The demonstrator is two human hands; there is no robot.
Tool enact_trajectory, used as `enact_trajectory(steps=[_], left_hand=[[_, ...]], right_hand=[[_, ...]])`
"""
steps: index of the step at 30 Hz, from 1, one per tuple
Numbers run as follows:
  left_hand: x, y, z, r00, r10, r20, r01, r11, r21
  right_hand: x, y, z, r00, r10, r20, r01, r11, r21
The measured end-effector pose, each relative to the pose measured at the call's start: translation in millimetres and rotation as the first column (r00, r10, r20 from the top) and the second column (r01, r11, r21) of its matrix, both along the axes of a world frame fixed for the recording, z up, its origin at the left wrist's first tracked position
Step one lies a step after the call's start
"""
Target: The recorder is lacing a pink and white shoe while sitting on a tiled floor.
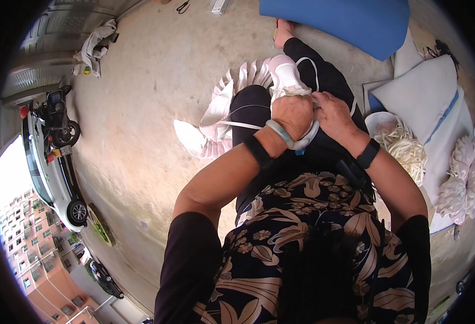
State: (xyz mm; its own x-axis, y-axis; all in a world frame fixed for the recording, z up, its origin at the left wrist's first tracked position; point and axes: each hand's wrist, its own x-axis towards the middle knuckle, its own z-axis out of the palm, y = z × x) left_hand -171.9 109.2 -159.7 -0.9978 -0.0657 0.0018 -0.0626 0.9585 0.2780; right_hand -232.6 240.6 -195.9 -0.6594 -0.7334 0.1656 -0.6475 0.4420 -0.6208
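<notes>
Concrete floor [140, 108], pale car [48, 173] at left; left grip [292, 116] holding pink-white shoe [287, 75], right grip [334, 114] alongside, hold unclear.

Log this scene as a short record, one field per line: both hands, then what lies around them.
Left hand: closed over a pink and white shoe piece
Right hand: fingers bent beside the shoe piece; exact grip unclear
Lap: dark trousers beneath the work
Lace: white lace looping right of the shoe piece
By left knee: fanned row of pale shoe pieces
Right side: heap of cream laces; farther right, a pale pink and white pile
Ahead: blue panel
Background left: white car, motorcycle
</notes>
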Motion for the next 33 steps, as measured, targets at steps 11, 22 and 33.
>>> enact_trajectory(steps=[11, 22, 33], left_hand=[[5.9, -5.9, -4.1, 0.979, 0.192, -0.074, -0.174, 0.964, 0.199], [0.9, 0.2, -7.9, 0.974, 0.211, -0.078, -0.193, 0.962, 0.192], [43.9, -22.9, 33.7, 0.981, -0.021, -0.195, 0.042, 0.994, 0.102]], right_hand=[[2.4, -3.2, 5.9, 0.995, -0.084, 0.058, 0.088, 0.994, -0.064], [-8.2, 0.8, -0.6, 0.994, 0.033, 0.102, -0.021, 0.993, -0.115], [3.6, 2.5, 12.2, 0.997, -0.033, 0.071, 0.038, 0.997, -0.067]])
